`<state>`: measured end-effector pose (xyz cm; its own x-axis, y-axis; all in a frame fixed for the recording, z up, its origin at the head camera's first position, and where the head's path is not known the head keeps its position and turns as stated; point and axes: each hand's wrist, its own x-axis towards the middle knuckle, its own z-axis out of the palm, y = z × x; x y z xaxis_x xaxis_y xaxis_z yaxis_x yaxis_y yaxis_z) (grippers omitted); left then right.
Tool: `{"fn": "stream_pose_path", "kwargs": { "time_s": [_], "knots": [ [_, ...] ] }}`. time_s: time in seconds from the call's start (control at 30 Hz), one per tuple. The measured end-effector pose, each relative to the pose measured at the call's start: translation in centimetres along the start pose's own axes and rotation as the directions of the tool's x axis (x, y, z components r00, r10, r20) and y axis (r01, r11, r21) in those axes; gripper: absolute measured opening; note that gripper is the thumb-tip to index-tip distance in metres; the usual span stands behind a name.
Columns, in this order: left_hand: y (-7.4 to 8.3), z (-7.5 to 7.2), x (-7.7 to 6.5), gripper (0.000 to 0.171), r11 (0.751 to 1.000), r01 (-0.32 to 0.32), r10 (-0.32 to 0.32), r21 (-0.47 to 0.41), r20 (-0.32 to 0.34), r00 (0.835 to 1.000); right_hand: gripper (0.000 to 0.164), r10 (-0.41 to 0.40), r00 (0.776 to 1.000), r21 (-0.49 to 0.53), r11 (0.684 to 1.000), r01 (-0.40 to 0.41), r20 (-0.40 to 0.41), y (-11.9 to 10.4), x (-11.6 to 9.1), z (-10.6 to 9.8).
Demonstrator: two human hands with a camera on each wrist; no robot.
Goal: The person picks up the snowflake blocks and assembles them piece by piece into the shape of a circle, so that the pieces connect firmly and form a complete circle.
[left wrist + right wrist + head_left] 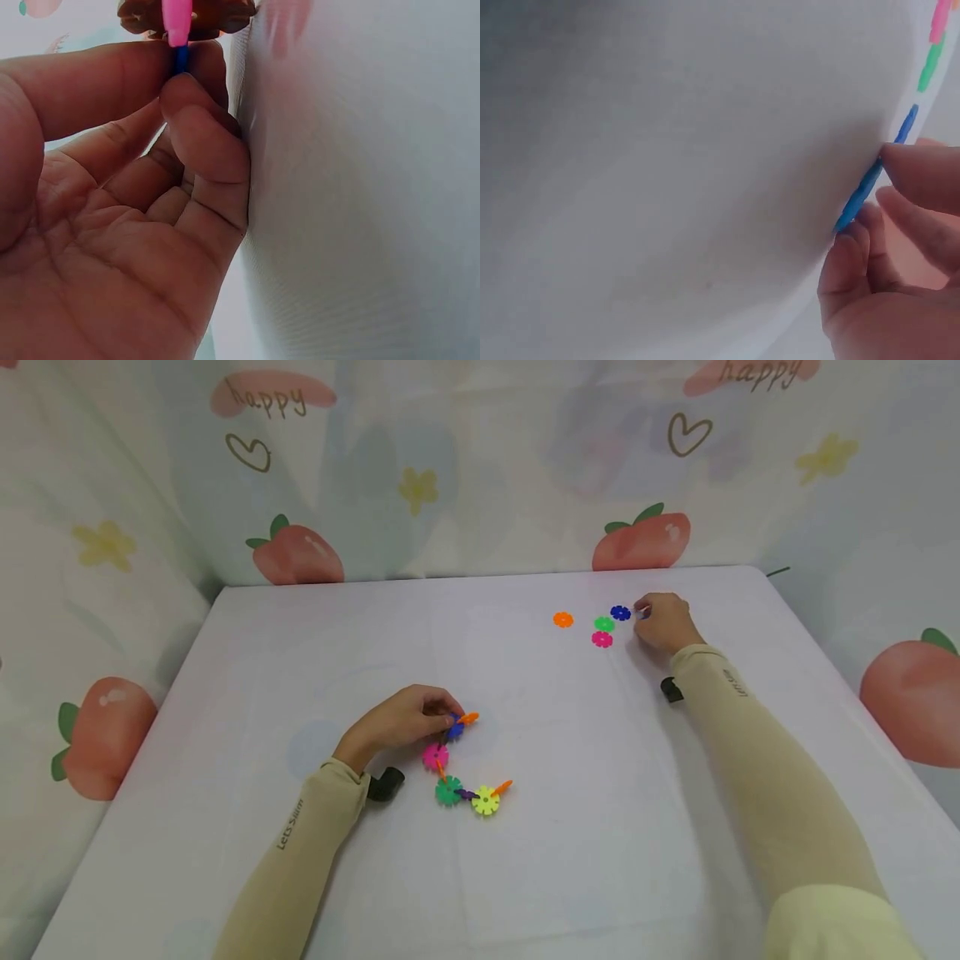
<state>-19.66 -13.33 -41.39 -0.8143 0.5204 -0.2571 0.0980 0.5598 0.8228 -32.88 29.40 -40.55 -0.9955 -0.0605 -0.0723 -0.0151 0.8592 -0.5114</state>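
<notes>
My left hand (405,718) pinches a dark blue notched disc (454,727), which the left wrist view shows edge-on between thumb and finger. This disc belongs to a chain of interlocked flower-shaped discs. An orange disc (469,718) sticks out of it; below come a pink disc (435,757), a green disc (448,791), a small purple disc (467,794) and a yellow disc (486,801) with an orange one (503,787) slotted in. At the table's far right, my right hand (663,622) pinches a blue disc (861,195) by its edges, tilted close to the tabletop.
Loose discs lie left of my right hand: blue (620,612), green (604,624), pink (602,640) and, farther left, orange (563,620). The white-covered table (585,860) meets a printed cloth backdrop (495,468) behind and at both sides.
</notes>
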Motion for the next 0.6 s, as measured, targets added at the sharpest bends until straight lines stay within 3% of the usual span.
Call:
{"fn": "stream_pose_path", "kwargs": {
  "time_s": [0.3,0.6],
  "knots": [
    [0.0,0.1,0.1,0.018,1.0,-0.001,0.001,-0.018,-0.002,1.0,0.043,0.183,0.983,0.038,0.982,-0.184,0.017,0.5,-0.9,-0.5],
    [0.1,0.2,-0.1,0.019,1.0,0.011,-0.011,-0.009,0.0,1.0,0.03,0.103,0.995,0.133,0.986,-0.102,0.001,1.0,-2.1,-0.5]
  ]
}}
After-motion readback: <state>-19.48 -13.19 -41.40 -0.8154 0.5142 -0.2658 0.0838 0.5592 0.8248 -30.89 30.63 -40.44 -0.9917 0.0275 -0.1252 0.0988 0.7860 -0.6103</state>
